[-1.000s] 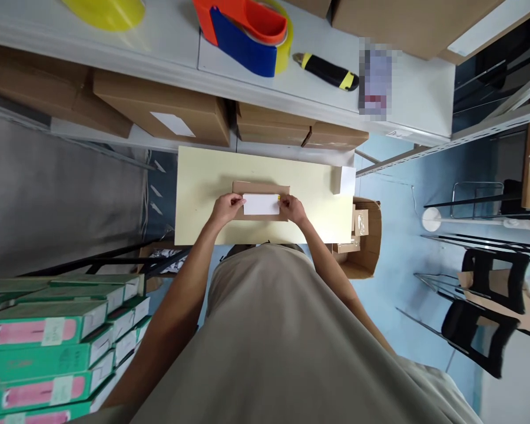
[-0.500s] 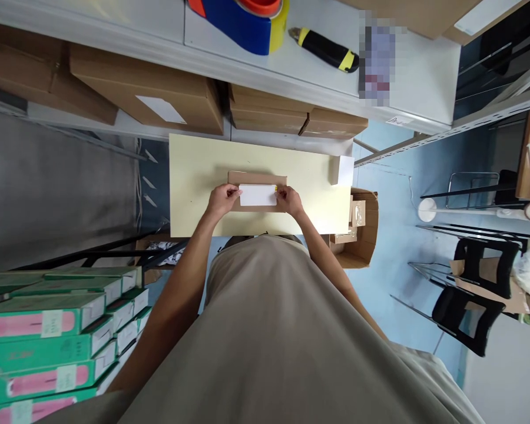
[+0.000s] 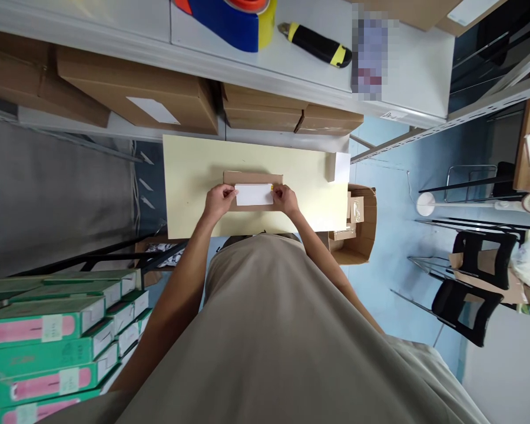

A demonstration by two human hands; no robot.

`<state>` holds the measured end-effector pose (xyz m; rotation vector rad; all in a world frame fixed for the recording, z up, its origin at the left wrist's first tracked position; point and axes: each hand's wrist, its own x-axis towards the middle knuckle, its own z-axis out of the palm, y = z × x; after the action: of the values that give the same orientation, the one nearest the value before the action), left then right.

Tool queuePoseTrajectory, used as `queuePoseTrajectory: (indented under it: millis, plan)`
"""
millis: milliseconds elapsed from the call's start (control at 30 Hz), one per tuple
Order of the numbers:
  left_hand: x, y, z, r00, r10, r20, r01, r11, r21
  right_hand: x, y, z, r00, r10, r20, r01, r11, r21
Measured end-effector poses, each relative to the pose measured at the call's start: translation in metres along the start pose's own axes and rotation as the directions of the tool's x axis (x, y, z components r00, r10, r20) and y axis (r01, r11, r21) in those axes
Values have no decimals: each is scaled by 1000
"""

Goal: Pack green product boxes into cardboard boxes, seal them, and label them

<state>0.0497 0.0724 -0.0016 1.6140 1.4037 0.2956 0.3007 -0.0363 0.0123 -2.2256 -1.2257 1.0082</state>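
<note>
A white rectangular paper label point(image 3: 254, 195) lies over or just above a flat brown cardboard box point(image 3: 252, 176) on the pale yellow tabletop point(image 3: 189, 194). At its left end, my left hand point(image 3: 219, 200) pinches the edge between thumb and fingers. The opposite end is pinched by my right hand point(image 3: 285, 199), where a small yellow bit shows by the fingertips. Whether the label touches the box I cannot tell. A block-shaped white stack point(image 3: 342, 167) stands at the tabletop's right end.
Above the table runs a grey shelf point(image 3: 309, 76) with blue and yellow tape rolls point(image 3: 229, 23) and a utility knife point(image 3: 320, 45). Large cartons point(image 3: 136, 88) sit beneath it. An open carton point(image 3: 366, 229) holding small boxes stands at right; green boxes point(image 3: 39, 347) are stacked at lower left.
The camera view has shifted slightly. Both hands keep their pinch on the label, with hardly any movement over the box.
</note>
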Motion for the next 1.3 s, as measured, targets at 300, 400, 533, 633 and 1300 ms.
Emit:
queuePoseTrajectory:
  millis: [300,400,533,633,1300]
  plan:
    - [-8,15,6,997,-25,-71,32,995,97,-5,-14,0,998,66,-6,-67,995,-69]
    - [-11,23,7,996,-37,-84,47,991,129,-6,-17,1,993,114,-12,-114,991,-64]
    - [-15,30,9,995,-48,-91,62,986,153,-7,-17,-1,979,200,-29,-200,980,-19]
    - [-17,35,9,995,-55,-79,68,983,173,-12,-20,0,974,217,-58,-220,974,-45]
    - [-12,33,0,977,-153,-145,162,985,52,-38,-69,73,857,-414,308,512,757,-405]
